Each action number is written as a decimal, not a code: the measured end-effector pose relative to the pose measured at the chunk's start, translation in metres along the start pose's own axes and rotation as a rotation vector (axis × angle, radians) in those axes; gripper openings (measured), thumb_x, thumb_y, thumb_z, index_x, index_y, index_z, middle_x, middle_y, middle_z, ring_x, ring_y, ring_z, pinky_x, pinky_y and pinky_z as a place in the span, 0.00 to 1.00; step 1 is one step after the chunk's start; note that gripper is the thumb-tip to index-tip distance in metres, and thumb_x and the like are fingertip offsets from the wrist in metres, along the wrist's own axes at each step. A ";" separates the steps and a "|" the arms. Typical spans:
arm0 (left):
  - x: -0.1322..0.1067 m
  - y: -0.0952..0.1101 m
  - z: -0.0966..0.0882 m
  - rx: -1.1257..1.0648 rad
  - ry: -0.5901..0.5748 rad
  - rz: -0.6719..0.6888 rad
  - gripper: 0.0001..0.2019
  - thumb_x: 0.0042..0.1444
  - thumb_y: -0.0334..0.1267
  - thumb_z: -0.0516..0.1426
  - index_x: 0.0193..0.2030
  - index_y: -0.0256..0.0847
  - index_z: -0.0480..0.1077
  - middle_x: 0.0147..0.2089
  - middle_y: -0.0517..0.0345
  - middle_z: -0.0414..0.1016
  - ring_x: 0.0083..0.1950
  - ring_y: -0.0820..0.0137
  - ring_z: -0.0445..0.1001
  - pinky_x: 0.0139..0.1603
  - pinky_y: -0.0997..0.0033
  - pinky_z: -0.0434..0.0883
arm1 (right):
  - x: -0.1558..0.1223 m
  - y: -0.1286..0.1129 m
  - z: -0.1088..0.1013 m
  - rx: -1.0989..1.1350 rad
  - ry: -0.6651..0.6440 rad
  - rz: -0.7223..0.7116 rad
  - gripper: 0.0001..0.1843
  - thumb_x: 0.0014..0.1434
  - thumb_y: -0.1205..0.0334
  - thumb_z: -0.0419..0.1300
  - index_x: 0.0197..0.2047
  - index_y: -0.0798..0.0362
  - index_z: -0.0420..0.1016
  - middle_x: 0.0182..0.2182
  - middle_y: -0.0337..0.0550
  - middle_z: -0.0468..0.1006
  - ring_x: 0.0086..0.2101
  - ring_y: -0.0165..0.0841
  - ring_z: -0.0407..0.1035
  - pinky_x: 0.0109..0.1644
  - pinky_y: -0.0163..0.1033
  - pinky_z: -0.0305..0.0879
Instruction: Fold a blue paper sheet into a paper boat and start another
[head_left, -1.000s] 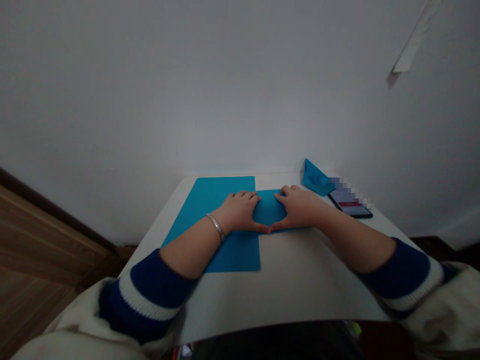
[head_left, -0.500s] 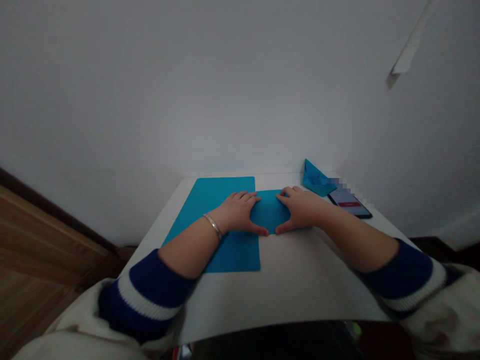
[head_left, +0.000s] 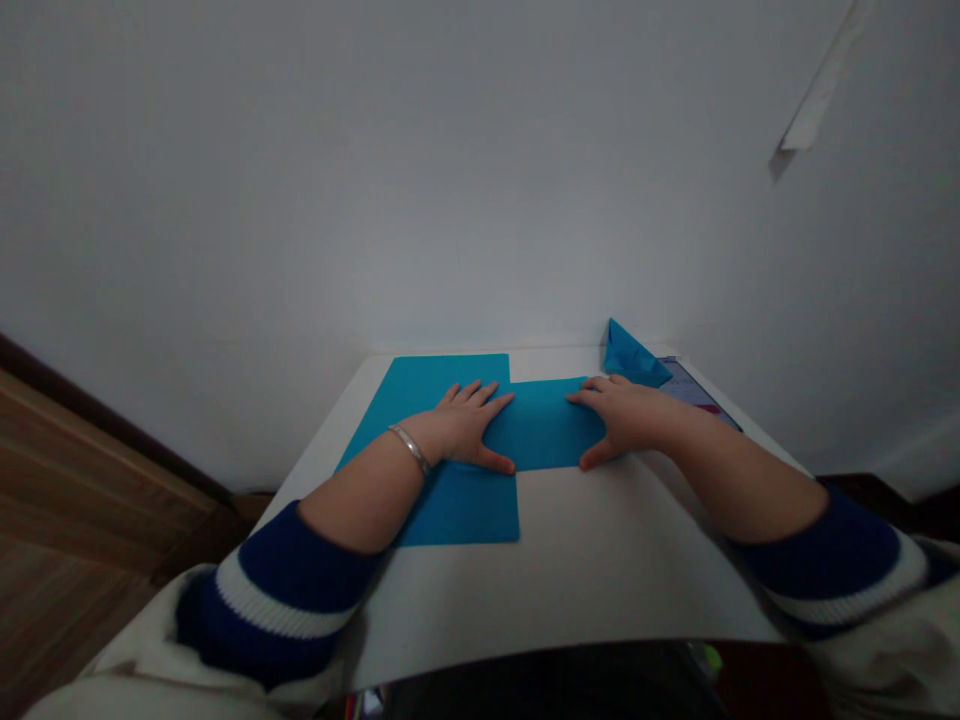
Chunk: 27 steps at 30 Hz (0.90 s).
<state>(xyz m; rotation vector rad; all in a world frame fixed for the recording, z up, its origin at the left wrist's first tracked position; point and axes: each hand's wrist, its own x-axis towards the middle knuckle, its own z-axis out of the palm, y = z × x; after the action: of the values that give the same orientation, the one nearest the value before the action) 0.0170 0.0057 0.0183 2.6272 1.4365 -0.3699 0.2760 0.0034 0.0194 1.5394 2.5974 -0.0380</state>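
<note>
A smaller blue sheet of paper (head_left: pixel 546 428) lies flat on the table, its left part over a larger blue sheet (head_left: pixel 465 518). My left hand (head_left: pixel 469 425) rests palm down with spread fingers at the left part of the smaller sheet, over the larger one. On the right end of the smaller sheet lies my right hand (head_left: pixel 619 415), thumb at the near edge and fingers toward the far edge. Neither hand grips anything. Behind my right hand stands a folded blue paper boat (head_left: pixel 630 358).
The white table (head_left: pixel 570 580) meets a pale wall (head_left: pixel 480 180) at the back. A phone (head_left: pixel 686 385) lies at the right, partly behind my right forearm. Wooden furniture (head_left: pixel 90 530) stands at the left. A white strip (head_left: pixel 821 90) hangs on the wall at upper right.
My hands have slid apart along the smaller sheet, the left one leftward and the right one rightward. More of the paper shows between them. My right forearm covers more of the phone.
</note>
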 end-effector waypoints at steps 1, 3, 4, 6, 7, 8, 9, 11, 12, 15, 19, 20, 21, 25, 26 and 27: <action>0.000 -0.002 0.001 0.007 -0.011 -0.004 0.56 0.43 0.67 0.58 0.72 0.41 0.39 0.73 0.39 0.34 0.72 0.43 0.35 0.67 0.39 0.40 | 0.000 0.003 0.002 0.008 -0.009 0.011 0.57 0.35 0.31 0.64 0.64 0.53 0.62 0.58 0.58 0.65 0.56 0.57 0.59 0.54 0.56 0.61; 0.001 -0.008 0.003 0.022 -0.025 -0.013 0.57 0.42 0.67 0.59 0.72 0.41 0.38 0.73 0.39 0.34 0.72 0.43 0.35 0.67 0.39 0.40 | 0.000 0.010 0.005 0.023 -0.023 0.028 0.56 0.34 0.32 0.65 0.63 0.53 0.63 0.57 0.58 0.66 0.54 0.56 0.62 0.52 0.55 0.63; 0.001 -0.011 0.005 0.027 -0.033 -0.018 0.58 0.41 0.67 0.60 0.72 0.41 0.38 0.73 0.39 0.34 0.72 0.43 0.35 0.67 0.40 0.40 | -0.001 0.013 0.006 0.028 -0.027 0.032 0.55 0.34 0.32 0.65 0.62 0.52 0.64 0.57 0.57 0.66 0.52 0.56 0.63 0.50 0.54 0.64; 0.000 -0.016 0.006 0.033 -0.047 -0.030 0.58 0.41 0.66 0.60 0.72 0.41 0.38 0.73 0.39 0.34 0.72 0.43 0.34 0.67 0.40 0.40 | -0.001 0.017 0.007 0.034 -0.038 0.038 0.54 0.34 0.32 0.65 0.61 0.52 0.65 0.56 0.57 0.67 0.51 0.55 0.65 0.47 0.52 0.66; -0.001 -0.018 0.006 0.036 -0.054 -0.035 0.58 0.41 0.66 0.61 0.72 0.41 0.38 0.73 0.39 0.34 0.72 0.43 0.34 0.67 0.40 0.40 | -0.002 0.018 0.007 0.034 -0.046 0.046 0.53 0.34 0.33 0.66 0.61 0.52 0.65 0.55 0.56 0.67 0.50 0.54 0.66 0.45 0.51 0.67; -0.002 -0.019 0.006 0.040 -0.059 -0.039 0.58 0.41 0.66 0.61 0.72 0.41 0.39 0.73 0.40 0.34 0.72 0.43 0.34 0.67 0.40 0.40 | -0.003 0.018 0.006 0.032 -0.059 0.063 0.53 0.34 0.33 0.66 0.60 0.51 0.65 0.55 0.56 0.67 0.49 0.54 0.67 0.42 0.50 0.67; -0.003 -0.020 0.006 0.044 -0.066 -0.043 0.58 0.41 0.65 0.61 0.72 0.41 0.39 0.73 0.40 0.34 0.72 0.42 0.34 0.67 0.40 0.40 | -0.004 0.018 0.005 0.031 -0.075 0.084 0.51 0.35 0.34 0.66 0.60 0.51 0.65 0.56 0.56 0.67 0.48 0.53 0.68 0.40 0.48 0.68; -0.005 -0.023 0.005 0.054 -0.088 -0.054 0.58 0.41 0.65 0.61 0.72 0.41 0.38 0.73 0.41 0.34 0.72 0.42 0.34 0.67 0.40 0.40 | -0.006 0.018 0.003 0.029 -0.108 0.134 0.49 0.36 0.36 0.67 0.59 0.49 0.65 0.56 0.55 0.66 0.44 0.51 0.70 0.37 0.46 0.67; -0.005 -0.024 0.005 0.058 -0.101 -0.058 0.58 0.41 0.65 0.62 0.72 0.41 0.38 0.73 0.41 0.33 0.72 0.42 0.34 0.67 0.40 0.40 | -0.007 0.018 0.002 0.029 -0.123 0.150 0.48 0.36 0.37 0.67 0.59 0.48 0.65 0.57 0.55 0.66 0.43 0.50 0.71 0.36 0.46 0.67; -0.006 -0.028 0.006 0.060 -0.128 -0.064 0.59 0.40 0.64 0.62 0.72 0.40 0.37 0.73 0.42 0.32 0.72 0.42 0.33 0.67 0.40 0.40 | -0.008 0.019 0.002 0.039 -0.139 0.156 0.47 0.36 0.37 0.67 0.58 0.48 0.66 0.56 0.54 0.66 0.42 0.51 0.71 0.34 0.46 0.67; -0.006 -0.034 0.009 0.030 -0.132 -0.053 0.61 0.39 0.64 0.63 0.72 0.38 0.37 0.73 0.40 0.31 0.72 0.42 0.33 0.67 0.42 0.41 | -0.008 0.023 0.006 0.054 -0.117 0.141 0.45 0.36 0.39 0.68 0.56 0.48 0.68 0.54 0.54 0.68 0.42 0.50 0.71 0.35 0.46 0.67; -0.005 -0.034 0.009 0.020 -0.136 -0.050 0.62 0.38 0.65 0.62 0.72 0.38 0.36 0.73 0.40 0.30 0.72 0.42 0.33 0.67 0.42 0.42 | -0.007 0.024 0.008 0.054 -0.104 0.118 0.43 0.36 0.39 0.68 0.55 0.49 0.70 0.53 0.54 0.69 0.42 0.50 0.70 0.36 0.46 0.67; -0.005 -0.034 0.008 0.011 -0.142 -0.046 0.62 0.37 0.65 0.62 0.72 0.38 0.36 0.73 0.39 0.29 0.72 0.42 0.33 0.67 0.42 0.42 | -0.007 0.024 0.009 0.052 -0.082 0.088 0.42 0.37 0.39 0.68 0.53 0.49 0.71 0.52 0.54 0.70 0.43 0.50 0.70 0.38 0.47 0.68; -0.005 -0.022 0.003 -0.004 -0.092 0.009 0.56 0.43 0.68 0.58 0.72 0.45 0.38 0.73 0.43 0.30 0.72 0.43 0.31 0.67 0.40 0.40 | -0.005 0.015 0.008 0.031 0.020 0.002 0.38 0.39 0.38 0.67 0.48 0.55 0.74 0.46 0.57 0.73 0.46 0.51 0.67 0.46 0.50 0.67; -0.006 -0.016 0.001 -0.005 -0.059 0.054 0.54 0.43 0.67 0.58 0.72 0.47 0.41 0.74 0.44 0.32 0.72 0.44 0.32 0.67 0.41 0.41 | -0.005 0.011 0.006 0.014 0.031 0.005 0.39 0.39 0.37 0.66 0.48 0.57 0.74 0.46 0.58 0.73 0.47 0.52 0.67 0.47 0.51 0.66; -0.007 -0.010 0.000 -0.015 -0.038 0.113 0.52 0.44 0.65 0.59 0.71 0.48 0.43 0.74 0.45 0.35 0.72 0.46 0.36 0.67 0.44 0.44 | -0.004 0.007 0.003 -0.004 0.050 0.012 0.40 0.40 0.36 0.65 0.48 0.57 0.74 0.46 0.58 0.74 0.47 0.52 0.66 0.47 0.51 0.66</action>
<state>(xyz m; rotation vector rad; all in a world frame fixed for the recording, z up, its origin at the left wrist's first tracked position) 0.0050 0.0058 0.0202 2.6596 1.2671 -0.3931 0.2840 0.0026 0.0171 1.5740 2.6247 0.0072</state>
